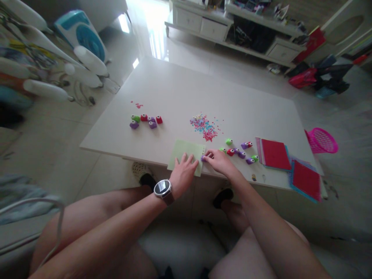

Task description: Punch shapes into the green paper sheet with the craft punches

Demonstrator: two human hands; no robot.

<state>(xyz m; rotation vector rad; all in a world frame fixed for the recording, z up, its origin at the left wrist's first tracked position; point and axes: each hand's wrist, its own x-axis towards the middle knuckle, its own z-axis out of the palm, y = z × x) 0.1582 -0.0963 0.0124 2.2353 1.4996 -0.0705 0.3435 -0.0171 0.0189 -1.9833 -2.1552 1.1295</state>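
A light green sheet of paper (pixel 186 148) lies at the table's front edge, its near part sticking out over the edge. Small holes run down the upper part of its right side. My left hand (pixel 183 172) rests on the sheet with its fingers spread. At the sheet's right edge, my right hand (pixel 215 159) grips a small purple craft punch (pixel 202 158) between thumb and fingers. Just right of that hand stand several more small punches in green, red and purple, among them a red punch (pixel 230 152) and a green punch (pixel 229 142).
A heap of tiny coloured paper cutouts (pixel 205 126) lies beyond the sheet. More punches (pixel 143 117) stand on the left of the white table (pixel 174 85). Stacks of coloured paper (pixel 276 153) lie at the right, near a pink basket (pixel 322 140).
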